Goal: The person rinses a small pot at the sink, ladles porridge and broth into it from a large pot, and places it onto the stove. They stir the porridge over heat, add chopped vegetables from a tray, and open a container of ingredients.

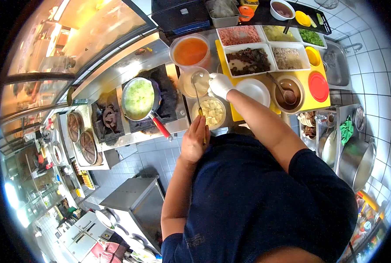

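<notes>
My left hand (195,142), bare, is closed round the yellow-and-black handle of a metal ladle (197,91). The ladle's head is over a round container of pale contents (186,83). At that container's right rim is my right hand (221,86) in a white glove, its fingers curled; what they grip is hidden. Just below, a round tub (212,112) holds pale yellow pieces. A white plate (252,91) lies right of the tub, beside a pot of brown liquid (288,94) with a spoon in it.
A pan of green food (138,98) with a red handle (161,127) sits on the stove (172,119). Behind are a tub of orange liquid (190,51) and white trays of ingredients (249,60) on a yellow board (241,116). A sink (337,65) is at right.
</notes>
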The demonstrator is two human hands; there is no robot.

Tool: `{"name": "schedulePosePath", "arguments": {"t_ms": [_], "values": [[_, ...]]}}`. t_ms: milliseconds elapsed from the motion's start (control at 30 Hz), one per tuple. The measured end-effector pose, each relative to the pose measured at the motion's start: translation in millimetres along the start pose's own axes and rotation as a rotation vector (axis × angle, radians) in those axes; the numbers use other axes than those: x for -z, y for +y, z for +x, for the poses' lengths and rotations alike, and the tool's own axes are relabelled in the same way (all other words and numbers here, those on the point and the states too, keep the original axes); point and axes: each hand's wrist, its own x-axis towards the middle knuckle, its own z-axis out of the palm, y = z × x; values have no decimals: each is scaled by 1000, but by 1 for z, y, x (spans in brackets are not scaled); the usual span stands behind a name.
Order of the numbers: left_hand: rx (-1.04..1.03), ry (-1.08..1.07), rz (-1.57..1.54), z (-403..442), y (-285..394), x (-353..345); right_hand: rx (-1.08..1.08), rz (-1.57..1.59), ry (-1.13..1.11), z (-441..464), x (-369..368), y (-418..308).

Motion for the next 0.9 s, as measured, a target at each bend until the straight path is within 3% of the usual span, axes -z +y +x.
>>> {"name": "schedulePosePath", "arguments": {"t_ms": [333, 467, 600, 733, 800, 833, 867, 900], "values": [[113, 43, -182, -3, 8, 13, -332, 232, -50, -26, 30, -65], [176, 47, -252, -4, 12, 18, -104, 33, 7, -3, 6, -16], [220, 112, -308, -2, 16, 22, -173, 132, -22, -5, 9, -19], [472, 272, -442, -9, 1, 21, -319, 284, -17, -23, 23, -53], [511, 321, -505, -6, 3, 23, -67, 60, -17, -7, 7, -11], [532, 347, -538, -4, 5, 24, -74, 75, -27, -7, 7, -11], [468, 300, -435, 1, 7, 27, -82, 90, -37, -12, 14, -26], [382, 292, -357, 3, 5, 21, -221, 233, -58, -18, 22, -41]]}}
